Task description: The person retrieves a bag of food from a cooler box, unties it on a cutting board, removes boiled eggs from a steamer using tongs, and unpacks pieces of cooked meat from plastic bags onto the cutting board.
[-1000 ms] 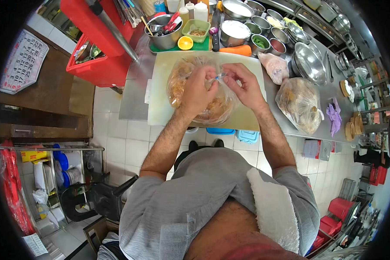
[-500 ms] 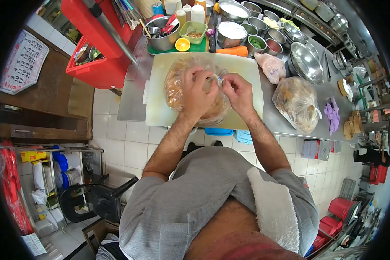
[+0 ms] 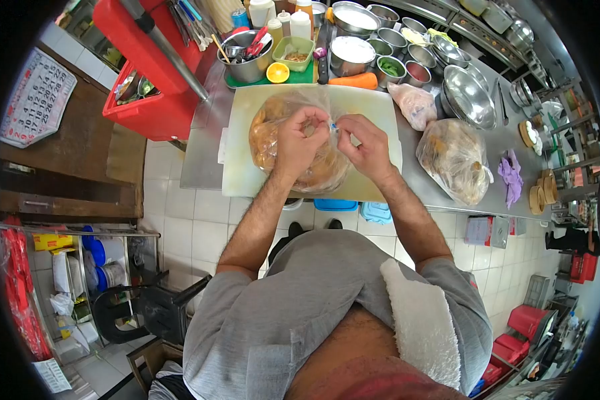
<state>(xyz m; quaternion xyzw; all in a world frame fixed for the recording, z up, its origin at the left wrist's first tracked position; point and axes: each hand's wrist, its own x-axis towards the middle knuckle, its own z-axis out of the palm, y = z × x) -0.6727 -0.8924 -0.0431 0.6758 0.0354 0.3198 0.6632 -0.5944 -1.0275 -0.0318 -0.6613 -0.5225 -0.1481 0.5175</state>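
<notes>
A clear plastic bag [image 3: 265, 137] with brownish-orange food in it lies on the pale cutting board [image 3: 377, 160]. Over its gathered neck, both my hands come close together, with a small blue tie [image 3: 333, 125] showing between the fingertips. My left hand [image 3: 299, 141] is closed in a pinch, thumb and forefinger forming a ring at the neck. From the other side my right hand [image 3: 367, 145] pinches the neck by the tie. The exact fingertip contact is too small to make out.
To the right lie another filled plastic bag [image 3: 452, 160], a smaller bag of pale pink food [image 3: 413, 105] and a purple cloth [image 3: 511, 177]. Behind the board stand metal bowls [image 3: 353, 57], a carrot [image 3: 355, 81], half an orange [image 3: 278, 73] and a utensil pot [image 3: 250, 67].
My left hand's fingers were spread over the bag; they have curled into a pinch beside the tie. My right hand stays at the neck, its grip slightly shifted.
</notes>
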